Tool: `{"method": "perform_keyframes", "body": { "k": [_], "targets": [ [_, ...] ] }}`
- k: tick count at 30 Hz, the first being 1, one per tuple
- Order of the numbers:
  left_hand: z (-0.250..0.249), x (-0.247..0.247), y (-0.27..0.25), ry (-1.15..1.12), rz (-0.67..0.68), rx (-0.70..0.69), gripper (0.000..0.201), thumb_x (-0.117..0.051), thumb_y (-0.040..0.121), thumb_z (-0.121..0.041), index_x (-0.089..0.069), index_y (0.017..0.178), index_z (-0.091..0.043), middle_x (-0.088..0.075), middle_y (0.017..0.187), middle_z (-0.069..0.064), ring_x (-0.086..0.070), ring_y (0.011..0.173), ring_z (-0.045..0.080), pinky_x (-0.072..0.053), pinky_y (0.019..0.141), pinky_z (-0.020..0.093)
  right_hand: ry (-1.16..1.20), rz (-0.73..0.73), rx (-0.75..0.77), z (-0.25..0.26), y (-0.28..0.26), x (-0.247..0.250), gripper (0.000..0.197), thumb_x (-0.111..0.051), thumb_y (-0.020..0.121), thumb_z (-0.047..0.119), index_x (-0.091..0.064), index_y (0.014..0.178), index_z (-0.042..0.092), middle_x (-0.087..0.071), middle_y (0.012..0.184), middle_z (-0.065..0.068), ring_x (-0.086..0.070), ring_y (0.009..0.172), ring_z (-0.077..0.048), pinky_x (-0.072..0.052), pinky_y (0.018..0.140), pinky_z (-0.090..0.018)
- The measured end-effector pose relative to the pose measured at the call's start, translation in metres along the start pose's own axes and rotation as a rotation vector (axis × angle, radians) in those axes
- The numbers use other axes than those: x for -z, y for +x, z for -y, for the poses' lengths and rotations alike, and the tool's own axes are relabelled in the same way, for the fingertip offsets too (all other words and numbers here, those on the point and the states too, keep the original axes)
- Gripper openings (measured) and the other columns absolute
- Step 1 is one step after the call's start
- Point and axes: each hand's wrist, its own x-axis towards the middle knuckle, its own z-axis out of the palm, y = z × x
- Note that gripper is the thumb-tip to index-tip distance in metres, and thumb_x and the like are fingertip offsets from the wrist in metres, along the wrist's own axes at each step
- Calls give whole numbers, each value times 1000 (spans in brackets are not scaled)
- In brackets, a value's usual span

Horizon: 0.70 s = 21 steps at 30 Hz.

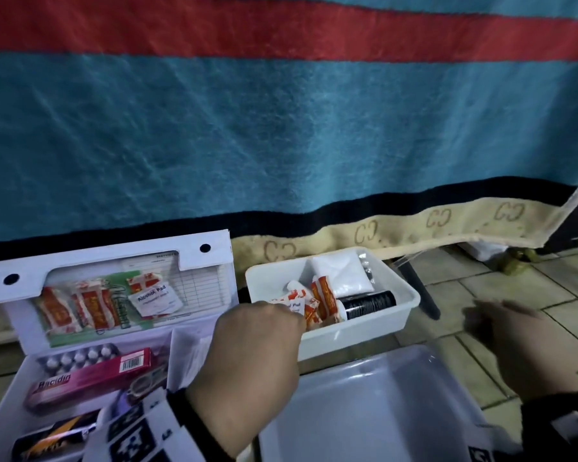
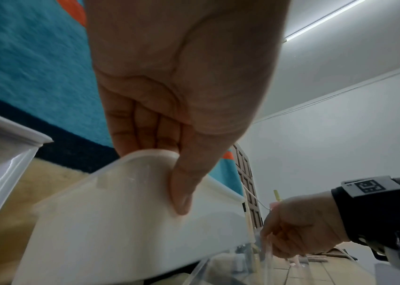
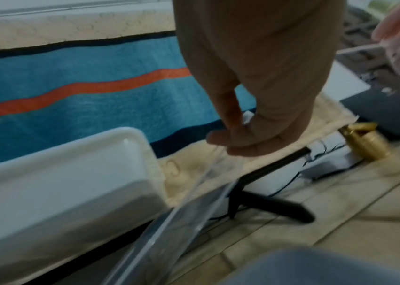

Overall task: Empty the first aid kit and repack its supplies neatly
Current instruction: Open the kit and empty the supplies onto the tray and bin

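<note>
The white first aid kit (image 1: 114, 251) lies open at the left. Orange sachets and an alcohol pad (image 1: 154, 300) sit in its lid; a pink box (image 1: 90, 378) and a blister pack (image 1: 80, 356) lie in its base. Beside it a white tray (image 1: 347, 335) holds more sachets (image 1: 324, 298), a white packet (image 1: 341, 275) and a black tube (image 1: 371, 303). My left hand (image 1: 291, 315) grips the tray's (image 2: 120, 212) near left corner, thumb outside, fingers over the rim (image 2: 167, 169). My right hand (image 1: 494, 325) hovers to the right, fingers loosely curled (image 3: 228, 138), holding nothing I can see.
A clear plastic bin (image 1: 364, 411) stands in front of the tray, its corner close under my right hand. A blue and red blanket (image 1: 281, 128) hangs behind. A black stand leg (image 3: 279, 206) and a brass object (image 3: 364, 142) sit on the tiled floor at the right.
</note>
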Motion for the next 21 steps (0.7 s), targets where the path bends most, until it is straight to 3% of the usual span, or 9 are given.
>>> {"method": "perform_keyframes", "body": {
  "k": [3, 5, 7, 8, 11, 14, 16, 19, 21],
  "targets": [
    [3, -1, 5, 33, -1, 24, 16, -49, 90, -23, -57, 103, -21, -61, 103, -1, -58, 95, 20, -29, 63, 27, -59, 143, -76, -6, -11, -27, 4, -57, 85, -8, -59, 83, -5, -63, 76, -20, -64, 51, -18, -53, 45, -14],
    [3, -5, 10, 54, 25, 24, 16, -51, 90, -21, -59, 104, -20, -62, 101, -1, -59, 94, 21, -30, 63, 28, -130, 207, -101, -11, -15, -43, 9, -57, 81, -16, -60, 86, -9, -65, 71, -20, -65, 47, -18, -54, 46, -16],
    [1, -10, 15, 59, 46, 18, 19, -53, 90, -20, -60, 107, -20, -62, 103, 1, -59, 95, 22, -31, 64, 28, -168, 255, -96, -17, -17, -56, 15, -54, 81, -18, -61, 92, -10, -65, 83, -21, -66, 48, -16, -55, 48, -17],
    [0, -13, 17, 57, 54, 12, 20, -53, 90, -19, -61, 109, -19, -63, 103, 2, -59, 95, 23, -31, 64, 28, -189, 271, -89, -19, -17, -60, 14, -53, 81, -19, -61, 86, -9, -63, 84, -19, -66, 49, -15, -54, 48, -17],
    [-5, -20, 20, 76, 72, -30, 21, -53, 90, -15, -62, 109, -17, -64, 101, 5, -60, 92, 23, -33, 64, 28, -301, 249, -83, -21, -15, -63, 26, -52, 81, -18, -58, 68, 4, -58, 71, -11, -58, 59, -22, -53, 46, -18],
    [-8, -23, 21, 56, 86, -53, 23, -50, 89, -10, -62, 107, -16, -64, 99, 6, -61, 89, 24, -29, 55, 26, -447, 221, -75, -29, -8, -58, 19, -53, 70, -17, -58, 58, -3, -48, 62, -14, -47, 64, -24, -46, 58, -31],
    [-10, -26, 23, 51, 105, -61, 27, -48, 87, -4, -62, 107, -15, -63, 99, 7, -61, 90, 25, -24, 50, 24, -593, 224, -57, -29, -11, -57, 14, -57, 65, -14, -57, 53, -7, -45, 59, -13, -43, 63, -21, -40, 64, -35],
    [-13, -31, 25, 41, 142, -67, 29, -46, 86, -2, -63, 107, -13, -63, 102, 9, -61, 94, 28, -32, 60, 30, -705, 237, -26, -25, -12, -57, 9, -63, 64, -11, -61, 55, -11, -47, 50, -9, -44, 54, -16, -39, 56, -28],
    [-13, -36, 27, 39, 171, -78, 27, -46, 87, -2, -64, 105, -12, -64, 102, 10, -61, 95, 29, -32, 60, 29, -804, 253, -9, -22, -12, -58, 8, -67, 63, -7, -64, 56, -9, -51, 49, -8, -46, 53, -16, -39, 54, -26]
  ]
}}
